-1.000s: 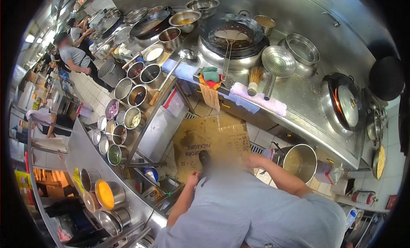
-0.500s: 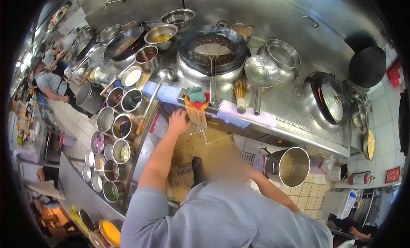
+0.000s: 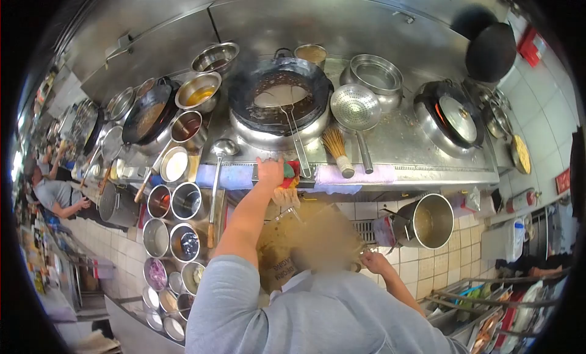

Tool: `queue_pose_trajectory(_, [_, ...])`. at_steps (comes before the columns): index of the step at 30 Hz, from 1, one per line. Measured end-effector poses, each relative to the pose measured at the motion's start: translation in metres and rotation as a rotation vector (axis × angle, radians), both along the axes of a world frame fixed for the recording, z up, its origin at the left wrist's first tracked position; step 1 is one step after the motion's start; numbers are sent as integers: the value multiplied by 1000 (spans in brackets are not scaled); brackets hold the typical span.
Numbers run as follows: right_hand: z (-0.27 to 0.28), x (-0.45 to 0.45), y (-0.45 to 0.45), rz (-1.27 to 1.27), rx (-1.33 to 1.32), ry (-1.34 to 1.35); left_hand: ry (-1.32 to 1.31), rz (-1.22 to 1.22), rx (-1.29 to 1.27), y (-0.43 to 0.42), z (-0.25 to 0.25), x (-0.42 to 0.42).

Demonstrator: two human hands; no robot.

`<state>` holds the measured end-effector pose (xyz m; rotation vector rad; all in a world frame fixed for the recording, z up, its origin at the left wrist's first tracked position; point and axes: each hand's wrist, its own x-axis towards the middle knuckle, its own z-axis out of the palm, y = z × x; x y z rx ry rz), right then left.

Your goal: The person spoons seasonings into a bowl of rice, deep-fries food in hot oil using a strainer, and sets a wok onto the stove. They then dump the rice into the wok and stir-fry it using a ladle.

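My left hand (image 3: 270, 171) is on a bunched cloth (image 3: 289, 169) of green, red and yellow at the counter's front edge, fingers curled over it. Below the cloth hangs a tan rag (image 3: 285, 198). Just behind stands a large black wok (image 3: 244, 104) with brown liquid and a pale round patch inside. A long metal utensil (image 3: 297, 140) leans from the wok over the counter edge, close to my left hand. Low on the right, my right hand (image 3: 377, 262) is closed; what it holds, if anything, is unclear beside the blurred patch.
A perforated skimmer (image 3: 355, 107) and a bamboo brush (image 3: 337, 151) lie right of the wok. A ladle (image 3: 224, 148) rests to its left, near several ingredient pots (image 3: 186, 241). A tall pot (image 3: 432, 221) stands at right. Another person (image 3: 55, 192) is at far left.
My left hand has moved up from beside the cloth onto it. My right hand has come into sight, closed. The view has shifted, and the long utensil now slants.
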<state>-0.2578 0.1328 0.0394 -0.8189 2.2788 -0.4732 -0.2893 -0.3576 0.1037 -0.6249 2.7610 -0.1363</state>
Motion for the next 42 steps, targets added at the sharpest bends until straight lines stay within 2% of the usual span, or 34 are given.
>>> queue_pose_trajectory(1, [-1,4,-3,-14,-3,-6,-6,-14,-3,6,22,8])
queue_pose_trajectory(3, [5,4,-13,-47,24,-17,227,207,340,26,64,35])
queue_pose_trajectory(4, [6,5,-17,-68,2,-9,387,257,608,11,38,47])
queue_pose_trajectory(5, [4,6,-22,-88,-16,-8,354,267,613,12,27,65])
queue_pose_trajectory(7, [-10,0,-31,-12,-157,-45,610,686,1886,24,11,103])
queue_pose_trajectory(8, [7,-2,-42,12,-246,-102,637,711,2170,39,13,122])
queue_pose_trajectory(9, [37,-2,-59,33,-339,-151,630,726,2164,56,13,135])
queue_pose_trajectory(11, [82,-1,-86,0,-417,-249,710,655,2318,92,12,148])
queue_pose_trajectory(13, [113,-1,-110,-51,-573,-354,694,643,2270,122,15,145])
queue_pose_trajectory(15, [122,-1,-127,-84,-677,-216,635,478,1780,156,34,135])
queue_pose_trajectory(16, [126,-4,-134,-89,-673,-206,649,401,1650,171,40,129])
queue_pose_trajectory(18, [134,-11,-141,-109,-679,-74,637,385,1560,194,44,123])
queue_pose_trajectory(19, [133,-17,-136,-98,-682,-65,628,378,1460,206,64,119])
queue_pose_trajectory(20, [128,-26,-131,-147,-692,-200,632,360,1561,217,86,125])
queue_pose_trajectory(21, [135,-32,-128,-192,-698,-339,652,359,1555,217,89,124])
queue_pose_trajectory(22, [141,-36,-119,-242,-757,-495,620,498,1736,214,91,127])
queue_pose_trajectory(23, [146,-39,-110,-225,-756,-499,581,642,1915,214,92,129])
queue_pose_trajectory(25, [165,-37,-94,-307,-892,-1007,659,668,1974,222,73,126])
queue_pose_trajectory(26, [169,-36,-88,-267,-879,-1066,680,792,2108,230,67,121])
queue_pose_trajectory(27, [168,-36,-88,-255,-876,-1076,699,913,2241,236,61,117])
queue_pose_trajectory(29, [162,-35,-88,-95,-842,-835,703,891,2257,245,48,114])
queue_pose_trajectory(31, [150,-34,-86,-74,-819,-751,740,848,2412,254,49,113])
queue_pose_trajectory(32, [144,-34,-84,-58,-794,-660,741,850,2409,258,50,114])
queue_pose_trajectory(35, [135,-27,-73,-135,-745,-628,789,878,2426,272,59,119])
queue_pose_trajectory(38, [155,-25,-63,-86,-739,-794,760,876,2395,279,60,120])
queue_pose_trajectory(39, [158,-25,-61,-80,-743,-799,855,884,2307,284,60,118])
queue_pose_trajectory(41, [163,-23,-59,-96,-845,-992,948,890,2209,292,60,114])
queue_pose_trajectory(42, [167,-23,-58,-91,-849,-994,1039,797,2072,297,66,111])
